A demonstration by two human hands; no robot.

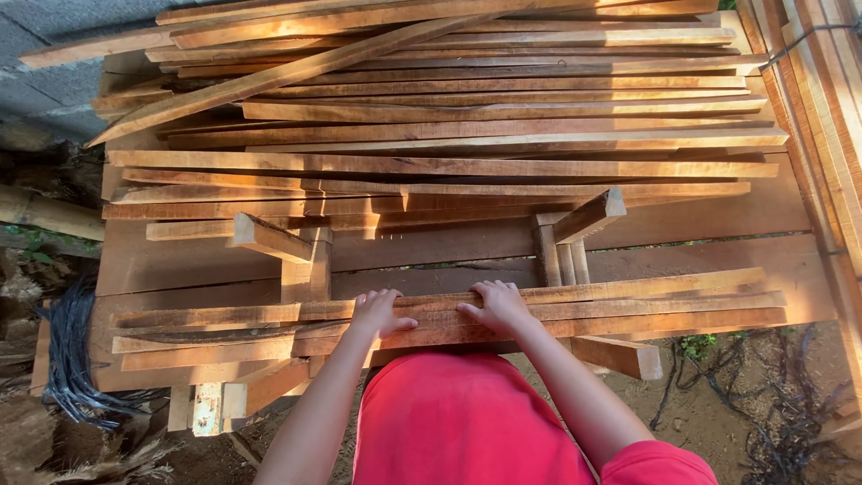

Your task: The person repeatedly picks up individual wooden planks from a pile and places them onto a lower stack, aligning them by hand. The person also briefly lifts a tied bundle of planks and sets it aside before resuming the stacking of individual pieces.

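A small stack of long thin wooden slats (646,310) lies across the near edge of a rough wooden bench, just in front of my red-clothed body. My left hand (377,313) rests flat on top of these slats with fingers spread. Beside it, my right hand (496,304) presses on the same slats, fingers curled over the far edge. Neither hand lifts a slat. Beyond them a gap shows the bench boards (700,260) and short support blocks (588,217).
A large pile of similar slats (467,117) fills the far half, one lying diagonally on top. More planks (831,135) stand along the right. Black cables (72,359) lie at the left, dark wire on the ground at the right. A bamboo pole (45,216) lies left.
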